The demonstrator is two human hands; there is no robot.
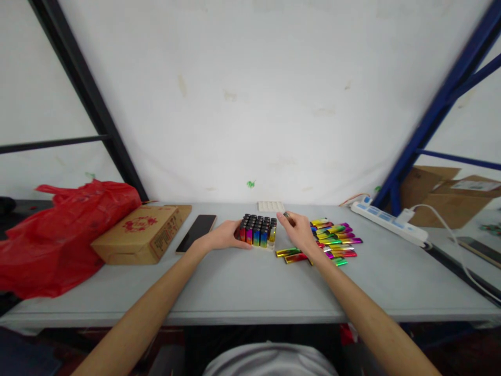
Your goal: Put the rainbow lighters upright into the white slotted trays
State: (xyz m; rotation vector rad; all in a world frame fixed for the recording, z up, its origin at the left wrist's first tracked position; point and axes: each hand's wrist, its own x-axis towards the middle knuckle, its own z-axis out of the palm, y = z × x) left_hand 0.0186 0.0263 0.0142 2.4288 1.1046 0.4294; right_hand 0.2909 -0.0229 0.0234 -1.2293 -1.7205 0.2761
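Note:
Upright lighters (256,237) with black tops and shiny coloured bodies stand in tight rows in a pale tray (269,248). My left hand (227,235) grips the left side of this group, thumb at the near corner and fingers behind. Just right of the tray, my right hand (298,230) is closed around a lighter (288,218), mostly hidden by the fingers. Several loose metallic lighters (336,241) lie in a pile beside and partly under my right wrist. Against the wall sits an off-white slotted tray (271,206).
A dark phone (197,233) lies left of my left hand, beside a brown cardboard box (136,232) and a red plastic bag (70,235). A white power strip (389,223) with a plugged-in charger runs along the right. Open cardboard boxes (450,201) stand beyond the blue frame (434,109).

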